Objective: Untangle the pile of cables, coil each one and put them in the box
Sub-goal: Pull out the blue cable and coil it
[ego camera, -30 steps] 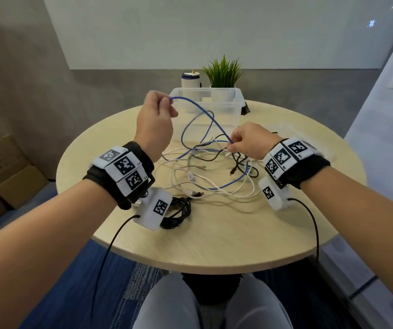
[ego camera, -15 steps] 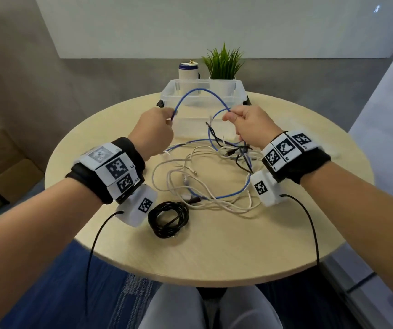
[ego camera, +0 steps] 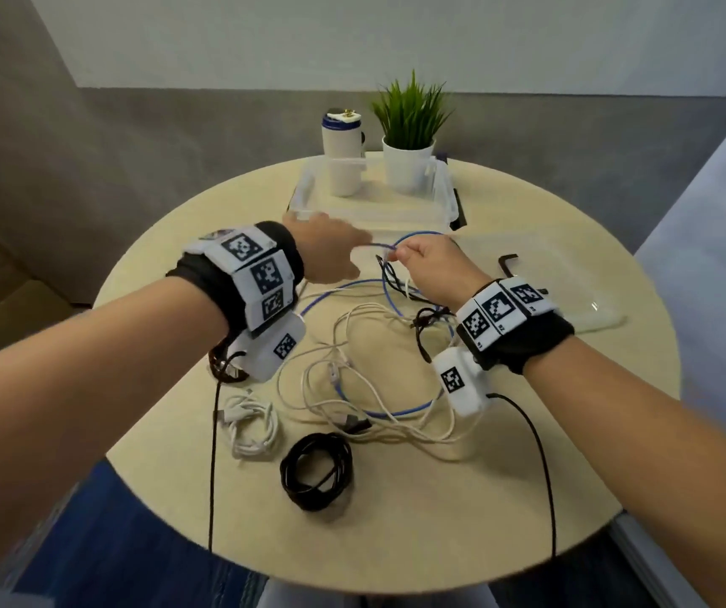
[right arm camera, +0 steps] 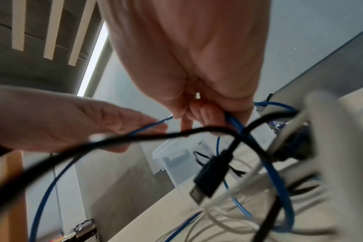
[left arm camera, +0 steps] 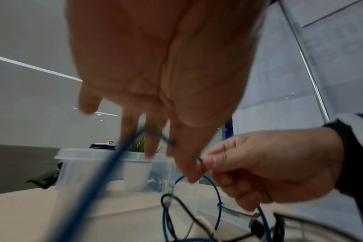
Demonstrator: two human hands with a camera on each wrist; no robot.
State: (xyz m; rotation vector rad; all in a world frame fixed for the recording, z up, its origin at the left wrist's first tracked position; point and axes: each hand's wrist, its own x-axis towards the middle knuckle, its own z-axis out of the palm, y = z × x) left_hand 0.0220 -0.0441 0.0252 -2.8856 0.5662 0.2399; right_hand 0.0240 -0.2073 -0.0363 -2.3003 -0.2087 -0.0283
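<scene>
In the head view, a round pale wooden table (ego camera: 396, 511) carries a loose tangle of white, black and blue cables (ego camera: 379, 370). Above its far part the right hand (ego camera: 433, 269) is raised with its fingers curled, pinching a thin blue cable (ego camera: 418, 234) that arcs up in a loop just before the clear plastic box (ego camera: 440, 186). The left hand (ego camera: 326, 252) reaches across beside it, fingers stretched towards the same blue cable; whether they grip it cannot be told from here. The box stands at the far edge of the table, in front of a white cylindrical bottle with a dark cap (ego camera: 343, 158) and a green grass-like plant in a white pot (ego camera: 409, 142). A clear plastic lid (ego camera: 571, 291) lies flat to the right of the hands. Near the person lie a coiled black cable (ego camera: 317, 471) and, just left of it, a bundled white cable (ego camera: 249, 427), both apart from the tangle.

In the left wrist view, the left hand (left arm camera: 166, 73) has its fingers extended downward and blurred, the blue cable (left arm camera: 106, 176) running across them. The right hand (left arm camera: 269, 168) is beside them with curled fingers.

In the right wrist view, the right hand (right arm camera: 197, 65) has thumb and fingers closed on the blue cable (right arm camera: 265, 160). The left hand (right arm camera: 77, 121) touches the same cable with nearly straight fingers. A black cable with a USB plug (right arm camera: 209, 176) hangs in front.
</scene>
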